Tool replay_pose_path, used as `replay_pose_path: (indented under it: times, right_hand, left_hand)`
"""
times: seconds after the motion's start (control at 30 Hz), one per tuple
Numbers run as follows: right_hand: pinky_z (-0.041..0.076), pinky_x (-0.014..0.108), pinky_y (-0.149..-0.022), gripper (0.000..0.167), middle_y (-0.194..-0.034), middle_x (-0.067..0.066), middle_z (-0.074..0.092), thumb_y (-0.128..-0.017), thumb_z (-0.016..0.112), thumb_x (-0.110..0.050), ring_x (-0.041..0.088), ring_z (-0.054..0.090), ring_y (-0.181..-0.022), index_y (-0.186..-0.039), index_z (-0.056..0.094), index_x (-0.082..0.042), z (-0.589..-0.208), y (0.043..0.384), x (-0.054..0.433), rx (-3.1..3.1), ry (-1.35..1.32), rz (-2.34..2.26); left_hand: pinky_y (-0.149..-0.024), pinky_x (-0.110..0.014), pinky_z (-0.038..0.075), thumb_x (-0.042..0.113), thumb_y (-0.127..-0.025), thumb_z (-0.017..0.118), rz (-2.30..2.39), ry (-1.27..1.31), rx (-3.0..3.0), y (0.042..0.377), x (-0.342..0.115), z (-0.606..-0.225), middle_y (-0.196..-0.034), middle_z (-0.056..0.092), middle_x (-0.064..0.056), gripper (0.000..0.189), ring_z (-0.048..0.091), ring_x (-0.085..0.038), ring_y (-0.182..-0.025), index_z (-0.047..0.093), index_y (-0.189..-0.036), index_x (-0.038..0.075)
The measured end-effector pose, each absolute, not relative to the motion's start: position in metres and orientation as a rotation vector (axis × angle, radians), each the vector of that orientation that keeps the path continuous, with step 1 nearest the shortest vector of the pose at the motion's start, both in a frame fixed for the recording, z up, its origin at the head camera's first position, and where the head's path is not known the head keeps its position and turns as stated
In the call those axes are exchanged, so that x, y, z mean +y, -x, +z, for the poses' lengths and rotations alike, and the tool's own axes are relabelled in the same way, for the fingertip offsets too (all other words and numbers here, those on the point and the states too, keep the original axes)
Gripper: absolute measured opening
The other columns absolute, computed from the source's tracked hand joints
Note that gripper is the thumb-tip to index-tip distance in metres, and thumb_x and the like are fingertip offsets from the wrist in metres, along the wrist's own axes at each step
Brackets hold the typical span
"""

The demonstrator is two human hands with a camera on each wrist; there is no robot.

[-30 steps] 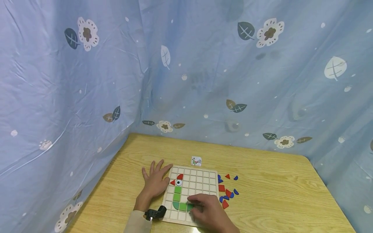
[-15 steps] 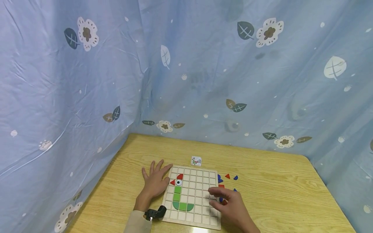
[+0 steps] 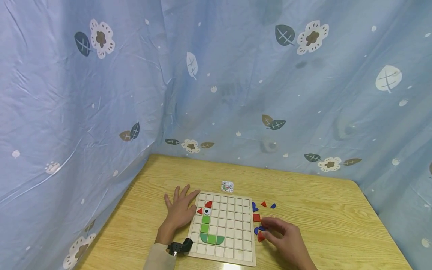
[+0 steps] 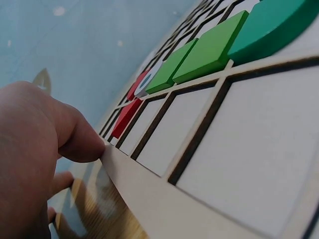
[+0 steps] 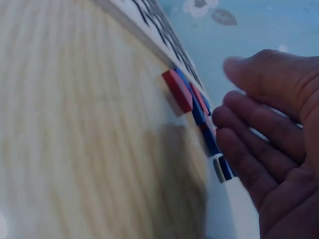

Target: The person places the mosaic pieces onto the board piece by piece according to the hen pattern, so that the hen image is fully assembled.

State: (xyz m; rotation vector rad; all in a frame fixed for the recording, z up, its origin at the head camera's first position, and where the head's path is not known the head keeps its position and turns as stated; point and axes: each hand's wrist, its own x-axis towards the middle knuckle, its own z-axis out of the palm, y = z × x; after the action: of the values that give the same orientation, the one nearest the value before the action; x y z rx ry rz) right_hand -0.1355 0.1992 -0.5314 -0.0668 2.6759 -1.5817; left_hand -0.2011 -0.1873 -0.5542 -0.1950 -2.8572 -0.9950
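Observation:
On the table lies a wooden grid board (image 3: 237, 258). Set in its cells are a red quarter-round (image 3: 208, 204), a red triangle (image 3: 200, 211), a round eye piece (image 3: 207, 211), several light green squares (image 3: 204, 228) and two dark green quarter-rounds (image 3: 220, 240). My left hand (image 3: 181, 210) rests spread at the board's left edge; in the left wrist view a fingertip touches the rim. Right of the board, my right hand (image 3: 285, 237) hovers over loose red and blue pieces, thumb and fingers apart around nothing visible. It hides some pieces. Nearest its thumb is a loose red quarter-round (image 3: 261, 236).
Behind the board lies a small picture card (image 3: 227, 186). Further loose pieces beside the board include a red square (image 3: 257, 218), a red triangle (image 3: 263, 204) and a blue half-round (image 3: 273, 206). A blue patterned curtain (image 3: 236, 93) hangs along the table's back and left.
My right hand has left the dark green quarter-round in the board's lower row and moved right, off the board, to the loose pieces. The left hand has stayed put.

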Motion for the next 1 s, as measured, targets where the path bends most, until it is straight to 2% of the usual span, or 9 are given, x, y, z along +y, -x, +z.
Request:
replay_pose_path:
  times: [0.2, 0.3, 0.63, 1.0]
  right_hand:
    - [0.061, 0.023, -0.097, 0.028, -0.117, -0.008, 0.083, -0.091, 0.090, -0.016, 0.013, 0.078, -0.115, -0.118, 0.084, -0.023, -0.528, 0.130, 0.206, 2.747, 0.042, -1.425]
    - [0.063, 0.024, -0.096, 0.027, -0.117, -0.006, 0.083, -0.091, 0.089, -0.014, 0.015, 0.078, -0.114, -0.117, 0.084, -0.020, -0.527, 0.126, 0.212, 2.749, 0.045, -1.416]
    - [0.063, 0.021, -0.086, 0.025, -0.115, -0.002, 0.084, -0.090, 0.089, -0.012, 0.010, 0.080, -0.102, -0.114, 0.085, -0.018, -0.533, 0.122, 0.223, 2.782, -0.095, -1.367]
    - [0.062, 0.024, -0.095, 0.032, -0.117, -0.005, 0.084, -0.090, 0.089, -0.013, 0.014, 0.079, -0.110, -0.121, 0.083, -0.021, -0.535, 0.130, 0.219, 2.916, -0.025, -1.287]
  left_hand:
    - [-0.119, -0.088, -0.012, 0.015, -0.098, 0.062, -0.996, 0.195, -2.863, 0.201, -0.187, -0.555, -0.175, 0.039, -0.020, 0.057, 0.014, -0.057, -0.166, 0.064, -0.154, 0.022]
    - [-0.120, -0.088, -0.012, 0.016, -0.098, 0.062, -0.997, 0.193, -2.867, 0.201, -0.187, -0.555, -0.175, 0.039, -0.020, 0.057, 0.013, -0.056, -0.166, 0.064, -0.155, 0.022]
    - [-0.119, -0.088, -0.011, 0.015, -0.097, 0.063, -0.994, 0.193, -2.869, 0.201, -0.188, -0.554, -0.175, 0.039, -0.021, 0.058, 0.014, -0.057, -0.166, 0.064, -0.155, 0.022]
    - [-0.119, -0.089, -0.010, 0.014, -0.097, 0.063, -0.984, 0.193, -2.866, 0.202, -0.188, -0.555, -0.174, 0.040, -0.020, 0.058, 0.015, -0.057, -0.166, 0.065, -0.154, 0.023]
